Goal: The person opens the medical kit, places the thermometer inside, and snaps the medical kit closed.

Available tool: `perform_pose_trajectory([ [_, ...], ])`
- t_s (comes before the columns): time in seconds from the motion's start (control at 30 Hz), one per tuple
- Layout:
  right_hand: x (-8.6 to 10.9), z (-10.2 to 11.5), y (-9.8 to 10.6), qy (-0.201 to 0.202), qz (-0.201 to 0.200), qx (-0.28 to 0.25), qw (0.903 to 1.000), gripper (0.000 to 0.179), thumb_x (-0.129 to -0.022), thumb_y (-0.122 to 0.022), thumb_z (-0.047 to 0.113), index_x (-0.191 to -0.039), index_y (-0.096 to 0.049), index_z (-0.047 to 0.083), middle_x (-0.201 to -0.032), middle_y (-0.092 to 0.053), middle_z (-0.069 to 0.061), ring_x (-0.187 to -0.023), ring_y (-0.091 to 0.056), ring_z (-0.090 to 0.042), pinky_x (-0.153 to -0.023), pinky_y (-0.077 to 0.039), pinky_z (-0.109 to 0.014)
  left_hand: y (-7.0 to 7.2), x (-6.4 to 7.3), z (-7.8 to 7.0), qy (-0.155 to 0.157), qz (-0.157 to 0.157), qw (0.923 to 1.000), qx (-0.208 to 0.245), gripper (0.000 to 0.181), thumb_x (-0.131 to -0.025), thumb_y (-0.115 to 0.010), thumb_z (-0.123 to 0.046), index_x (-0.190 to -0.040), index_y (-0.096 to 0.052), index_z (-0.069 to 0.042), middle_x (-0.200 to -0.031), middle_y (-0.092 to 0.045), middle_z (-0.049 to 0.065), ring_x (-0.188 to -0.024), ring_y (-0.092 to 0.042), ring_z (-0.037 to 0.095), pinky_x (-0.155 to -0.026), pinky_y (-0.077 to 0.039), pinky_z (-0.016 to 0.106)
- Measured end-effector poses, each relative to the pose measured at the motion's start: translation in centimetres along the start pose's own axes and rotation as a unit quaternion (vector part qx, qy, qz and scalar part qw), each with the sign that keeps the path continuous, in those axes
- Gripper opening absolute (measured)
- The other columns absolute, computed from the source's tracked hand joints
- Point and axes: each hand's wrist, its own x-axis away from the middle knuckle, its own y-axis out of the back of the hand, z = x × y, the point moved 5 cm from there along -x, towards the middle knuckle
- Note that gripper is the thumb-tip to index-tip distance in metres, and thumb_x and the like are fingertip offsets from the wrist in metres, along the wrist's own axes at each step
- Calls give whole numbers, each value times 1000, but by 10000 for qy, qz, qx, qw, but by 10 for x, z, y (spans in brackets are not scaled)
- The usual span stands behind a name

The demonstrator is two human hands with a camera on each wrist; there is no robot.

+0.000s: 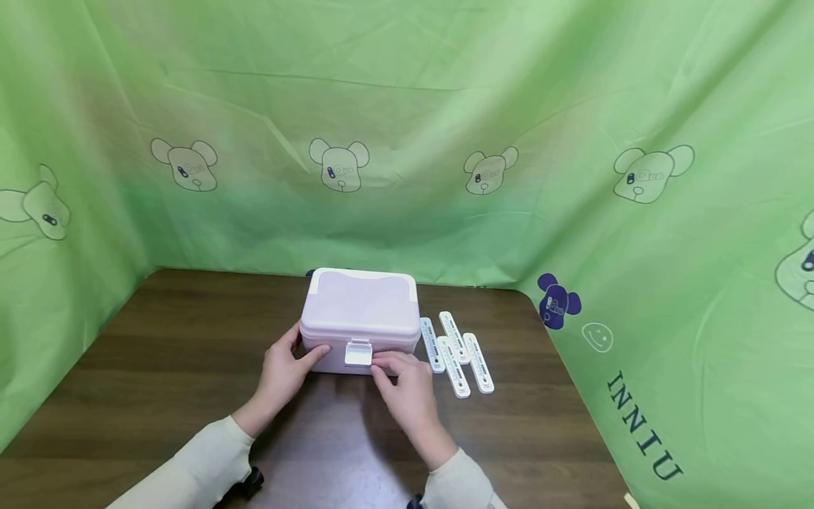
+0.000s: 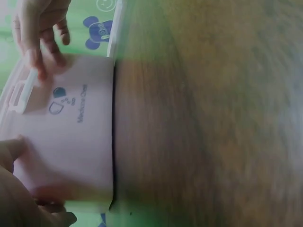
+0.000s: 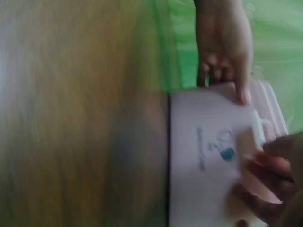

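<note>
A pale pink medicine box (image 1: 360, 304) stands on the table with its lid down. Its white front latch (image 1: 359, 353) tilts outward from the front wall. My left hand (image 1: 284, 369) grips the box's left front corner, thumb on the front and fingers along the side. At the latch's right edge, my right hand (image 1: 410, 392) pinches with its fingertips; its fingers partly cover the latch in the right wrist view. Printed on the front wall (image 2: 71, 137) are a capsule picture and the words "Medicine Chest", seen in the left wrist view.
Several flat test cassettes lie right of the box: a blue one (image 1: 433, 345) close to its side and white ones (image 1: 478, 363) beyond. Brown wood grain covers the table (image 1: 159, 367). A green printed cloth (image 1: 407, 226) hangs behind it and along both sides.
</note>
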Motion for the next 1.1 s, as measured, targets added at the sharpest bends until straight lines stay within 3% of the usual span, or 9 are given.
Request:
perform_pose_trajectory([
  [0.17, -1, -9, 12, 266, 1069, 130, 9938, 17, -90, -78, 19, -106, -80, 14, -111, -76, 2, -111, -65, -19, -94, -42, -45, 8, -3, 3, -75, 151, 9999, 16, 79, -85, -84, -42, -147, -55, -4, -143, -61, 18, -132, -59, 33, -106, -50, 50],
  [0.27, -2, -18, 22, 416, 1276, 294, 9905, 17, -90, -78, 20, -106, -80, 13, -112, -76, -1, -111, -65, -21, -96, -42, -47, 14, -4, -1, -190, 178, 9996, -69, 78, -85, -85, -40, -147, -55, -5, -143, -61, 17, -132, -59, 34, -106, -50, 50],
  [0.47, -12, -43, 49, 363, 963, 769, 9917, 20, -89, -81, 26, -103, -80, 12, -108, -77, 0, -108, -67, -24, -97, -45, -49, 22, -8, -15, -571, 169, 9981, -183, 74, -86, -85, -30, -148, -54, -4, -146, -59, 16, -134, -57, 34, -108, -48, 46],
  [0.63, -24, -57, 63, 206, 512, 944, 9940, 32, -88, -82, 30, -112, -78, 10, -112, -77, -5, -112, -68, -28, -100, -48, -50, 28, -13, -20, -745, 156, 9970, -132, 73, -86, -85, -27, -147, -54, -3, -145, -59, 17, -134, -57, 33, -108, -48, 44],
  [0.87, -38, -60, 59, 65, 517, 377, 9979, 51, -89, -81, 31, -133, -69, 7, -134, -69, -11, -128, -60, -35, -110, -42, -54, 31, -18, -19, -823, 263, 9961, -195, 75, -85, -86, -29, -149, -54, -5, -145, -60, 15, -135, -57, 30, -107, -48, 44],
  [1.1, -40, -64, 52, -16, 353, 71, 9994, 47, -89, -82, 24, -130, -70, 4, -132, -70, -11, -127, -61, -33, -109, -44, -53, 26, -17, -18, -780, 413, 9955, -352, 76, -84, -86, -30, -149, -54, -7, -143, -61, 15, -134, -58, 30, -105, -50, 46],
])
